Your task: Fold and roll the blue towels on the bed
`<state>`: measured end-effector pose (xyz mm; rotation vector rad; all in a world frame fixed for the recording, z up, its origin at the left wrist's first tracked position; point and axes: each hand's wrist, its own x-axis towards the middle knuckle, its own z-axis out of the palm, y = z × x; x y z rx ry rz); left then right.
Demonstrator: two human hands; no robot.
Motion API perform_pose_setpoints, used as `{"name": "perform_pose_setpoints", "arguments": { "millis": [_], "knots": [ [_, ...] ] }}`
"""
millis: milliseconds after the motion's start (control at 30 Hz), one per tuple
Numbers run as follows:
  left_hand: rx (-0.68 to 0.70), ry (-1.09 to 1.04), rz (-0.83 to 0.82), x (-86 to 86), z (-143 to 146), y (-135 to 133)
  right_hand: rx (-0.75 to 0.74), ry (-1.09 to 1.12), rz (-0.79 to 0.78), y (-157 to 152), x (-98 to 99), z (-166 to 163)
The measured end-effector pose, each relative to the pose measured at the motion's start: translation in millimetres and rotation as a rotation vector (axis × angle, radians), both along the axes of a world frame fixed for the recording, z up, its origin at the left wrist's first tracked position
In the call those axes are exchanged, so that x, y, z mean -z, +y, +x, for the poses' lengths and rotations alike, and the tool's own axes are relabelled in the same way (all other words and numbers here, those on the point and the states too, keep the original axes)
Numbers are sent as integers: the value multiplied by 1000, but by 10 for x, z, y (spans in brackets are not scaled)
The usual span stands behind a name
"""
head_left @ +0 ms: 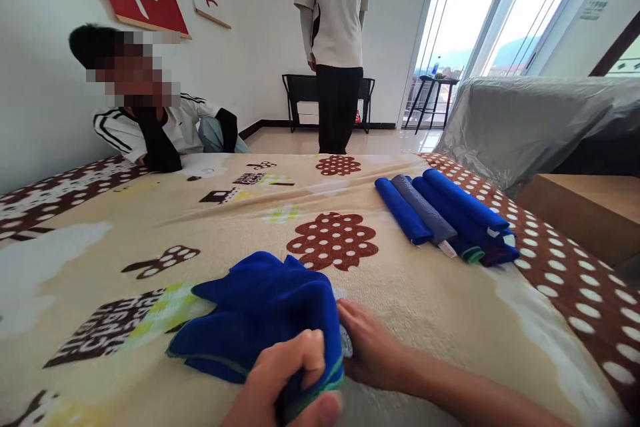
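A crumpled blue cloth (270, 307) with green edge stitching lies bunched on the patterned blanket (240, 227). My left hand (293, 373) is closed on its near right corner, the fingers wrapped round the fabric. Against the cloth's right side is my right hand (373, 347), with curled fingers partly hidden. A small greyish-white patch (346, 340) shows between that hand and the cloth; I cannot make out what it is.
Rolled blue cloths (450, 213) and a grey rolled cloth (425, 208) lie side by side at the right. One person (160, 127) leans at the far left edge; another (340, 33) stands beyond. A cardboard box (575, 213) and plastic-covered furniture (525, 120) stand at the right.
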<state>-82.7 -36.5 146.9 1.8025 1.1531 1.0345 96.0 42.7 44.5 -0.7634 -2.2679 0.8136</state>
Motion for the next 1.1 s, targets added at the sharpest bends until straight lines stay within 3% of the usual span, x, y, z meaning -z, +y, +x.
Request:
{"name": "perform_pose_setpoints", "arguments": {
  "millis": [67, 133, 233, 300, 400, 500, 567, 633, 767, 867, 967, 1100],
  "knots": [
    [76, -15, -16, -42, 12, 29, 75, 87, -12, 97, -37, -21],
    [49, -63, -26, -81, -18, 65, 156, 145, -1, 248, -154, 76],
    [-65, -129, -2, -103, -121, 141, 313, 253, 42, 458, -471, 356],
    [-61, -145, 7, -80, -188, 203, 401, 325, 78, 519, -739, 543],
    [-4, -140, -58, -25, -222, 280, 506, 402, 263, 479, -1119, 735],
    [68, -109, -109, -7, -162, 302, 607, 484, 513, 359, -1331, 813],
    [84, -98, -119, -10, -78, 301, 561, 522, 479, 271, -1322, 801],
    [34, -130, -139, 1, 33, 308, 406, 456, 327, 178, -1205, 734],
    [-58, -216, -132, 88, 246, 336, 69, 70, 101, 0, -891, 528],
    [9, -186, -61, 133, 293, 335, -6, -81, -8, -39, -793, 499],
    [212, -36, -80, 135, 211, 317, 95, -30, -10, 58, -818, 721],
    [343, 332, -136, 215, 92, 336, 623, 438, 218, 293, -896, 1307]
  ]
}}
